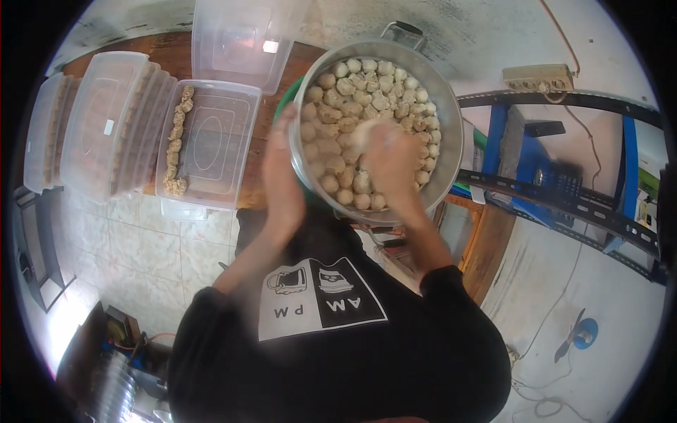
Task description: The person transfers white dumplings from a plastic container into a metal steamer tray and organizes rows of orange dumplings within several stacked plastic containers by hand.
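Note:
A big round metal steamer pot (449,134) stands in front of me, its inside covered with rows of pale dumplings (363,183). Round balls ring the edge, and rougher folded ones fill the middle. My left hand (283,185) is flat and upright against the pot's left rim, fingers stretched out, holding nothing. Over the dumplings in the centre, my right hand (395,161) is closed and blurred by motion. A pale blur shows at its fingertips, too smeared to name. To the left, a clear plastic container (218,141) holds a single row of dumplings (173,144) along its left side.
Several lidded clear containers (99,127) stand in a row at the far left. An upright clear plastic piece (240,53) leans behind the open container. Part of a green basin (285,99) shows under the pot. A black metal shelf frame (564,201) is at right.

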Demonstrator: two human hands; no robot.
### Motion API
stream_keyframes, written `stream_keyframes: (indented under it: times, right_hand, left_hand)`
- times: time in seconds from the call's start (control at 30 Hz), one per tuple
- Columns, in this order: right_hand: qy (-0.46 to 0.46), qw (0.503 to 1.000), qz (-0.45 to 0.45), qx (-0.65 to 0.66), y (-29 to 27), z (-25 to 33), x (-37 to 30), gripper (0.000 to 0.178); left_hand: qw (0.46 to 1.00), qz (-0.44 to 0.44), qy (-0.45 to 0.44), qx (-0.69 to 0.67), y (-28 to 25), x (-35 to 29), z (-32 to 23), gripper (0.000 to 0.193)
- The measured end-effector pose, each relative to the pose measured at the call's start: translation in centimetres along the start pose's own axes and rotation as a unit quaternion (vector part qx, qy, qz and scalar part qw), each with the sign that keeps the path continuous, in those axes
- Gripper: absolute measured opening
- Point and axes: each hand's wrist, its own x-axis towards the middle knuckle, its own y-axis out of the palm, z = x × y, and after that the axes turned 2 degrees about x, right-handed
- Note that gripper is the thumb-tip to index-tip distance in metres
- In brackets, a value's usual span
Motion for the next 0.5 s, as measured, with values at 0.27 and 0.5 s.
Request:
stream_keyframes:
  times: [0.27, 0.5]
  right_hand:
    - [0.118, 0.968, 0.158, -0.154, -0.1, -15.5, 4.3, 0.059]
    - [0.083, 0.939, 0.227, -0.243, -0.2, -14.2, 3.7, 0.055]
  left_hand:
    - [0.968, -0.121, 0.205, 0.084, -8.3, 2.8, 2.8, 0.027]
    - [0.95, -0.155, 0.249, 0.105, -14.4, 2.0, 2.6, 0.022]
